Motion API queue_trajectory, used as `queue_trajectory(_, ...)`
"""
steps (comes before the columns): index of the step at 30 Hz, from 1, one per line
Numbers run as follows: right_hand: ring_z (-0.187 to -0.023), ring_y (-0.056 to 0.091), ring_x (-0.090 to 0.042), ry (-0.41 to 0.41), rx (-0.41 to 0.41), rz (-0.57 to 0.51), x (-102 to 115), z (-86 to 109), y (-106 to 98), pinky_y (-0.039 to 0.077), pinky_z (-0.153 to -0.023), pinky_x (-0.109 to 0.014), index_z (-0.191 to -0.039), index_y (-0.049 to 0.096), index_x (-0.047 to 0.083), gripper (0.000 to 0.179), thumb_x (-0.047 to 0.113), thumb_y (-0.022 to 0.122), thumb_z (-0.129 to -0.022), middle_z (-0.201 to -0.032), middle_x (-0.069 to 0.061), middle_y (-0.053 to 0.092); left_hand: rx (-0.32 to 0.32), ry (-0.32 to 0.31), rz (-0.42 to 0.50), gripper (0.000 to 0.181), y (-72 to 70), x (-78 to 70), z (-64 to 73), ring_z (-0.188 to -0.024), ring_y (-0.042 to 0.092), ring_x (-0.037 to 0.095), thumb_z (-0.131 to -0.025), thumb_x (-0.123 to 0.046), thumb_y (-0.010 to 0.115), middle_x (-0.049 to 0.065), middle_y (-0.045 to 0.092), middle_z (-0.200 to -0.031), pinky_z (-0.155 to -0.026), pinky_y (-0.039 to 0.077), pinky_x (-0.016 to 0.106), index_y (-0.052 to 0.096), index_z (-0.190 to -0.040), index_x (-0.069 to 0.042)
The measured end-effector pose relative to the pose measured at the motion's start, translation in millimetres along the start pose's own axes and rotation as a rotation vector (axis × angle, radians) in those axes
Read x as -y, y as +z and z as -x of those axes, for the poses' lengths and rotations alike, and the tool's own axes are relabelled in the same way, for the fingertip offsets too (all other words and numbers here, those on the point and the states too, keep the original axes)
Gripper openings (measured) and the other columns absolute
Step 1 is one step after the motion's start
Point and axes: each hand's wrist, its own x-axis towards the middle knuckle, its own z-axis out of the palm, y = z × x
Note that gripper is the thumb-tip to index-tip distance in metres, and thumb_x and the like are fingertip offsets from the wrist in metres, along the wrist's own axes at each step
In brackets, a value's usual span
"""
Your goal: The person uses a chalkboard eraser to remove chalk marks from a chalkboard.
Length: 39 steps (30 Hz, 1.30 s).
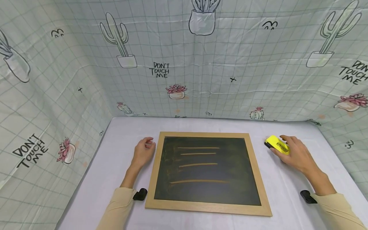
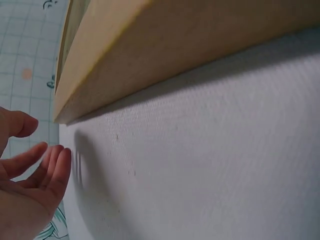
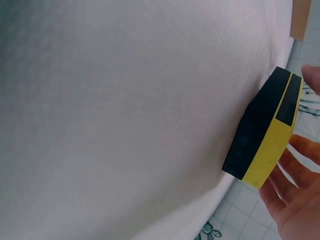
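In the head view my right hand (image 1: 297,155) hovers around a yellow and black board eraser (image 1: 277,144) on the table, right of the chalkboard. In the right wrist view the thumb stands just apart from the eraser (image 3: 265,130), while the other fingers are on its far side; whether they touch it I cannot tell. A wood-framed chalkboard (image 1: 207,172) lies between the hands, with several orange-yellow lines drawn across it. Beside its left frame edge rests my left hand (image 1: 142,151), holding nothing, its fingers loosely bent. The board's frame (image 2: 125,60) is close by in the left wrist view.
A white cloth covers the table (image 1: 100,179). Behind and at both sides hangs a grid-patterned curtain (image 1: 201,80) printed with cacti and lettering. Each wrist bears a small black device, one near the board's lower left corner (image 1: 140,194).
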Motion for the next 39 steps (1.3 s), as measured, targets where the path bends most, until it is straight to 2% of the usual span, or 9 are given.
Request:
queue_trajectory(5,-0.104,0.050,-0.054,0.035,0.070,0.002,-0.2,-1.2,3.8,0.041,-0.082,-0.067,-0.134,0.048,-0.014,0.071,0.026,0.081,-0.086,-0.122,-0.041,0.050,0.041,-0.022,0.021,0.034,0.3,-3.0,2.3,-0.102,0.064,0.035,-0.099,-0.008,0.060,0.023,0.066,-0.112,-0.090,0.051,0.047,0.062,-0.128,0.009)
queue_trajectory(11,-0.104,0.051,-0.055,0.056,0.120,-0.008,2.0,-1.9,3.7,0.042,-0.083,-0.066,-0.134,0.046,-0.018,0.068,0.022,0.077,-0.089,-0.122,-0.044,0.050,0.096,-0.016,0.041,0.031,-0.4,-4.2,3.1,-0.099,0.066,0.034,-0.099,-0.008,0.063,0.022,0.068,-0.108,-0.087,0.052,0.044,0.064,-0.124,0.011)
queue_trajectory(16,-0.105,0.051,-0.056,0.087,0.158,-0.020,4.2,-1.5,-0.9,0.042,-0.084,-0.066,-0.132,0.046,-0.022,0.067,0.019,0.077,-0.090,-0.123,-0.046,0.050,0.147,-0.027,0.056,0.031,0.6,0.0,1.5,-0.099,0.065,0.032,-0.100,-0.007,0.064,0.021,0.068,-0.108,-0.087,0.051,0.039,0.064,-0.124,0.012)
queue_trajectory(20,-0.104,0.052,-0.056,0.111,0.180,-0.014,2.8,-0.6,-3.6,0.043,-0.083,-0.065,-0.130,0.047,-0.023,0.066,0.020,0.078,-0.090,-0.121,-0.046,0.051,0.155,-0.031,0.062,0.031,2.1,4.0,-0.5,-0.098,0.064,0.030,-0.100,-0.007,0.064,0.021,0.067,-0.108,-0.086,0.051,0.037,0.063,-0.125,0.012)
queue_trajectory(28,-0.100,0.056,-0.053,0.054,0.128,-0.007,0.1,-0.7,-3.5,0.045,-0.079,-0.063,-0.125,0.053,-0.021,0.065,0.024,0.081,-0.088,-0.118,-0.043,0.056,0.150,-0.041,0.072,0.032,3.5,6.4,-1.8,-0.098,0.064,0.031,-0.099,-0.007,0.067,0.021,0.067,-0.109,-0.086,0.051,0.038,0.064,-0.125,0.011)
queue_trajectory(34,-0.106,0.054,-0.056,0.046,0.103,-0.012,7.8,-4.9,-6.0,0.043,-0.083,-0.066,-0.127,0.054,-0.020,0.066,0.027,0.080,-0.089,-0.120,-0.043,0.055,0.149,-0.035,0.086,0.032,3.8,8.2,-1.6,-0.097,0.065,0.030,-0.099,-0.007,0.068,0.021,0.068,-0.109,-0.085,0.052,0.037,0.064,-0.125,0.010)
queue_trajectory(39,-0.105,0.056,-0.054,0.017,0.091,0.000,17.3,-11.6,-9.8,0.045,-0.081,-0.064,-0.127,0.055,-0.019,0.064,0.025,0.081,-0.088,-0.120,-0.042,0.057,0.141,-0.040,0.083,0.031,4.0,9.6,-2.2,-0.096,0.065,0.029,-0.098,-0.006,0.069,0.020,0.069,-0.109,-0.082,0.050,0.033,0.065,-0.125,0.009)
